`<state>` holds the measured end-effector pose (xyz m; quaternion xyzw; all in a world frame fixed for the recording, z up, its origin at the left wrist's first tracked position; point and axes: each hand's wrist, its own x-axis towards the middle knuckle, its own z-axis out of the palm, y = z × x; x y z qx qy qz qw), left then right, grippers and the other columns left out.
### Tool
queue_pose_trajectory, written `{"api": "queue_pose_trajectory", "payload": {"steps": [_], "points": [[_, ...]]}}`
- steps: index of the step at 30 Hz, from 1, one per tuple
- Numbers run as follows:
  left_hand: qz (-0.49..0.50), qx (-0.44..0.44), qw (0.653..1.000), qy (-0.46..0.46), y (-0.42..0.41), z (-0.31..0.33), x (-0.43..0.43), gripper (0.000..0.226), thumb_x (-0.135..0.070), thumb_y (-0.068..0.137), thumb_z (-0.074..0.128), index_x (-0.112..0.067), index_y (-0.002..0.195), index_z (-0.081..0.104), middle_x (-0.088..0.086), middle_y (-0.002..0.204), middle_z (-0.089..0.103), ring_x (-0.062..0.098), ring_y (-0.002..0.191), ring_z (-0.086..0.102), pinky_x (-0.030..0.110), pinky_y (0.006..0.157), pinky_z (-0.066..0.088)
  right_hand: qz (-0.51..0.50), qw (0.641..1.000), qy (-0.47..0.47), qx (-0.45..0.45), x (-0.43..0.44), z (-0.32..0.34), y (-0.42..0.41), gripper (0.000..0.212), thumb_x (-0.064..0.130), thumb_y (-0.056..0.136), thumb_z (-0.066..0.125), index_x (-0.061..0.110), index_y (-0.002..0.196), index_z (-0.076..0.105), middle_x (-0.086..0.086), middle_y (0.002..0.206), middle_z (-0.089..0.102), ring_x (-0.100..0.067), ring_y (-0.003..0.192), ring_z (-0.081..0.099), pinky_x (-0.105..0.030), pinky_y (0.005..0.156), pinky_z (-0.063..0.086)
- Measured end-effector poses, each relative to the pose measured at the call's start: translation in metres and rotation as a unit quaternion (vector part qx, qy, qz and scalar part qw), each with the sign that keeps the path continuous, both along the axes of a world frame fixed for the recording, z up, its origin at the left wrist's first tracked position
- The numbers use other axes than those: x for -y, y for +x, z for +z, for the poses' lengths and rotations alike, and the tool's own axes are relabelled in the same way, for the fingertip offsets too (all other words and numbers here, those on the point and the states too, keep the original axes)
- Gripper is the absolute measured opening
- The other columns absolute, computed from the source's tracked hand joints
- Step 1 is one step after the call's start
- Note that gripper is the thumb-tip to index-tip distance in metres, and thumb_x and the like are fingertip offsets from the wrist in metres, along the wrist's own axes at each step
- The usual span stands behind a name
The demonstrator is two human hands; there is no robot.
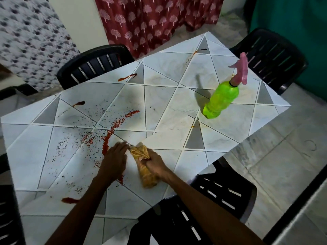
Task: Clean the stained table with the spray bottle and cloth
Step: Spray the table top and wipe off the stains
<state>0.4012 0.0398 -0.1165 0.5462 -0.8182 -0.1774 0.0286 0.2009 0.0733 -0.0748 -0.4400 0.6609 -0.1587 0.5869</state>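
A white table [169, 96] with a grey triangle pattern carries red stains and dark specks. The thickest red streak [115, 128] runs diagonally across its near-left half. A crumpled yellow cloth [143, 167] lies near the front edge. My right hand [155, 165] is shut around the cloth's middle. My left hand [115, 160] grips the cloth's far end, beside the red streak. A green spray bottle [221, 99] with a pink trigger head stands upright at the far right of the table, well away from both hands.
Black plastic chairs stand around the table: one at the back [93, 64], one at the far right [270, 55], one at the near right [212, 206]. A red patterned curtain [155, 20] hangs behind. More red smears [127, 77] lie near the far edge.
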Motion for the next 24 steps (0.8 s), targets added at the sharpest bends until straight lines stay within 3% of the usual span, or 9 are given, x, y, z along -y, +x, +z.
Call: {"api": "queue_pose_trajectory", "payload": {"steps": [2, 4, 6, 9, 13, 16, 18, 21, 24], "points": [[0.006, -0.009, 1.0, -0.023, 0.002, 0.003, -0.002, 0.045, 0.001, 0.089, 0.062, -0.002, 0.133, 0.056, 0.019, 0.135, 0.059, 0.038, 0.13, 0.051, 0.05, 0.107, 0.043, -0.013, 0.999, 0.009, 0.029, 0.001, 0.0, -0.01, 0.048, 0.005, 0.095, 0.062, 0.01, 0.142, 0.055, -0.012, 0.141, 0.059, -0.027, 0.13, 0.056, -0.015, 0.093, 0.039], [0.014, -0.026, 0.998, -0.051, 0.0, 0.011, -0.002, 0.039, 0.002, 0.089, 0.062, -0.003, 0.128, 0.061, 0.019, 0.126, 0.064, 0.037, 0.121, 0.058, 0.049, 0.103, 0.046, -0.047, 0.998, -0.001, 0.036, 0.001, 0.006, -0.03, 0.045, 0.005, 0.093, 0.064, 0.011, 0.138, 0.06, -0.011, 0.135, 0.064, -0.028, 0.125, 0.06, -0.028, 0.103, 0.047], [0.031, -0.066, 0.995, -0.073, -0.004, 0.019, 0.0, 0.03, 0.002, 0.091, 0.061, -0.003, 0.121, 0.067, 0.018, 0.117, 0.069, 0.034, 0.11, 0.064, 0.048, 0.096, 0.049, -0.103, 0.994, -0.021, 0.038, -0.001, 0.012, -0.059, 0.033, 0.009, 0.092, 0.066, 0.018, 0.124, 0.068, -0.009, 0.123, 0.071, -0.029, 0.114, 0.066, -0.043, 0.102, 0.053], [0.085, -0.115, 0.989, -0.041, -0.008, 0.024, 0.012, 0.027, -0.006, 0.092, 0.06, -0.018, 0.113, 0.071, 0.005, 0.104, 0.075, 0.022, 0.094, 0.068, 0.039, 0.086, 0.056, -0.188, 0.981, -0.045, 0.0, -0.005, 0.03, -0.111, 0.018, 0.01, 0.093, 0.065, 0.025, 0.101, 0.069, -0.002, 0.103, 0.074, -0.021, 0.095, 0.069, -0.036, 0.09, 0.055], [0.091, -0.112, 0.989, -0.028, -0.015, 0.021, 0.029, 0.02, -0.013, 0.084, 0.065, -0.026, 0.097, 0.073, -0.007, 0.088, 0.075, 0.013, 0.077, 0.069, 0.027, 0.074, 0.056, -0.303, 0.95, -0.047, -0.062, -0.015, 0.037, -0.172, 0.019, 0.011, 0.094, 0.063, 0.029, 0.092, 0.069, 0.001, 0.099, 0.074, -0.026, 0.097, 0.068, -0.039, 0.092, 0.054], [0.089, -0.127, 0.988, -0.013, -0.017, 0.02, 0.037, 0.02, -0.014, 0.079, 0.071, -0.028, 0.093, 0.071, -0.012, 0.083, 0.073, 0.009, 0.072, 0.067, 0.025, 0.069, 0.056, -0.369, 0.926, -0.03, -0.065, -0.019, 0.026, -0.189, 0.015, 0.012, 0.096, 0.061, 0.025, 0.095, 0.067, -0.006, 0.104, 0.071, -0.032, 0.101, 0.067, -0.047, 0.099, 0.054], [0.079, -0.127, 0.989, 0.003, -0.016, 0.017, 0.043, 0.026, -0.012, 0.074, 0.079, -0.028, 0.094, 0.072, -0.012, 0.082, 0.072, 0.008, 0.072, 0.066, 0.029, 0.069, 0.058, -0.389, 0.92, -0.009, -0.047, -0.018, 0.014, -0.181, 0.016, 0.01, 0.097, 0.06, 0.018, 0.109, 0.067, -0.009, 0.104, 0.07, -0.031, 0.097, 0.066, -0.048, 0.1, 0.054], [0.055, -0.119, 0.991, 0.008, -0.012, 0.013, 0.053, 0.027, -0.01, 0.076, 0.079, -0.028, 0.095, 0.073, -0.008, 0.09, 0.074, 0.013, 0.08, 0.069, 0.032, 0.076, 0.059, -0.38, 0.925, 0.001, -0.029, -0.009, -0.001, -0.144, 0.026, 0.004, 0.095, 0.06, 0.009, 0.12, 0.067, -0.007, 0.098, 0.071, -0.025, 0.087, 0.065, -0.039, 0.089, 0.054], [0.03, -0.121, 0.992, -0.015, -0.002, 0.013, 0.064, 0.025, -0.003, 0.081, 0.072, -0.022, 0.098, 0.075, -0.003, 0.099, 0.074, 0.017, 0.093, 0.067, 0.034, 0.086, 0.056, -0.336, 0.942, 0.0, -0.005, 0.0, -0.004, -0.082, 0.028, 0.008, 0.094, 0.061, 0.017, 0.12, 0.067, -0.005, 0.101, 0.072, -0.025, 0.09, 0.067, -0.041, 0.089, 0.056]]}}
